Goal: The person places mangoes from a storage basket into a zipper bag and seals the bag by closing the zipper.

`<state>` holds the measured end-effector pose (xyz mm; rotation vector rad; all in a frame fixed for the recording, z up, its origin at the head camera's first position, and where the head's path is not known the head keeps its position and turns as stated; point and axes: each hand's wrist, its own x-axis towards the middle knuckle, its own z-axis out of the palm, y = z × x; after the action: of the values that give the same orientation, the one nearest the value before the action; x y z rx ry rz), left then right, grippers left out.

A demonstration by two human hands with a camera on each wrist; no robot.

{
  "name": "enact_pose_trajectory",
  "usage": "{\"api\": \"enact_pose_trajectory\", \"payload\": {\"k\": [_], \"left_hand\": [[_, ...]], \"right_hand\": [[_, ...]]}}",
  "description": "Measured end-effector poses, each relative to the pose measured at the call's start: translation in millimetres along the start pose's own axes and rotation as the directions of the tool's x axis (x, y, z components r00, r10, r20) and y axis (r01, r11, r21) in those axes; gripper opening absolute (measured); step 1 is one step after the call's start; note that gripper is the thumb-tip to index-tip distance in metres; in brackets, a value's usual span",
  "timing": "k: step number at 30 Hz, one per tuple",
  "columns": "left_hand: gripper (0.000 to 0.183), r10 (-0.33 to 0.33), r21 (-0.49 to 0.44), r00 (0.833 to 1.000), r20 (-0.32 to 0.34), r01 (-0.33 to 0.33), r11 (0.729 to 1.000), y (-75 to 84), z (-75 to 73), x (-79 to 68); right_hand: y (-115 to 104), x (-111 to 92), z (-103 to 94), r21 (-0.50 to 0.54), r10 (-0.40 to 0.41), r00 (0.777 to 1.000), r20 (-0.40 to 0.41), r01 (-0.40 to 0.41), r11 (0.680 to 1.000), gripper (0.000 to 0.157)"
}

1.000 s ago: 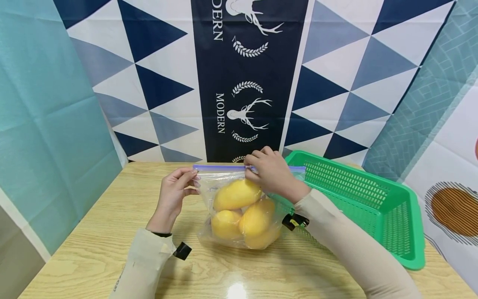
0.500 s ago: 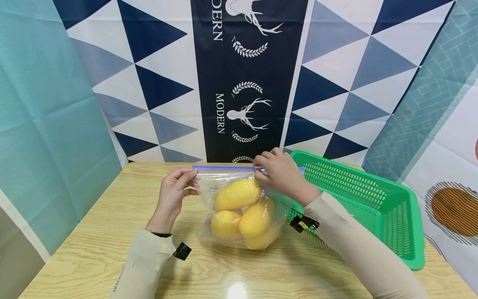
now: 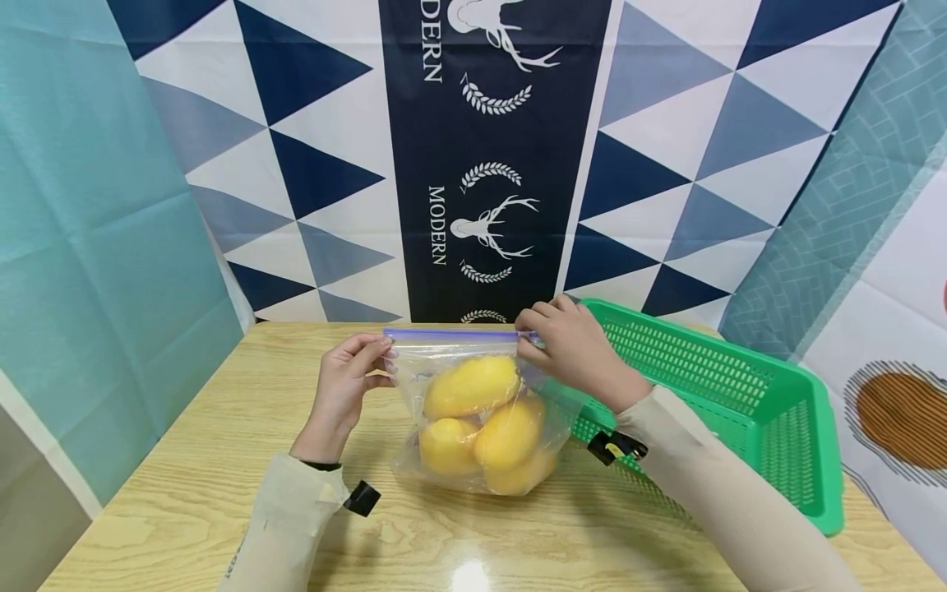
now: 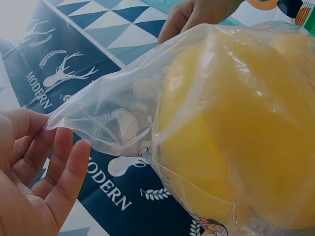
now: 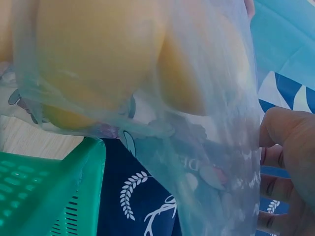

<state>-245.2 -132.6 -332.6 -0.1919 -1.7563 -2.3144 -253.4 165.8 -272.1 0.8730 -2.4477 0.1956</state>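
Note:
A clear zip-top bag (image 3: 414, 370) with a purple zip strip (image 3: 451, 335) stands upright on the table. Several yellow mangoes (image 3: 473, 386) fill its lower part, seen through the plastic. My left hand (image 3: 344, 386) pinches the bag's upper left corner between thumb and forefinger; in the left wrist view the other fingers of that left hand (image 4: 44, 172) are spread apart. Toward the strip's right end, my right hand (image 3: 565, 345) pinches the zip between thumb and fingers. It covers the strip's far right end. In the right wrist view the right hand (image 5: 290, 167) lies along the bag's top edge.
A green plastic basket (image 3: 810, 395) with perforated walls stands at the right, just behind and beside the bag and under my right forearm. The wooden table (image 3: 244, 427) ends at a patterned cloth backdrop (image 3: 488, 148); a teal cloth (image 3: 111, 205) hangs at the left.
My right hand has slid rightward along the purple zip strip, from near its middle toward its right end. The left hand, the bag and the mangoes have stayed in place.

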Motion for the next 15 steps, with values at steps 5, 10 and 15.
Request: {"api": "enact_pose_trajectory", "payload": {"k": [5,10,15], "left_hand": [[0.03,0.004,0.004,1.0,-0.002,-0.004,1.0,-0.3,0.2,0.0],[0.03,0.003,0.006,1.0,-0.001,-0.003,1.0,-0.4,0.7,0.0],[0.03,-0.002,0.006,1.0,-0.008,0.002,1.0,-0.7,0.8,0.3]], "right_hand": [[4,-4,-1.7,0.004,0.014,1.0,0.005,-0.014,1.0,0.016],[9,-10,-3.7,0.017,0.038,0.999,0.018,-0.038,0.999,0.017],[16,-18,-4.2,0.03,0.067,0.997,0.029,-0.068,0.997,0.019]]}}
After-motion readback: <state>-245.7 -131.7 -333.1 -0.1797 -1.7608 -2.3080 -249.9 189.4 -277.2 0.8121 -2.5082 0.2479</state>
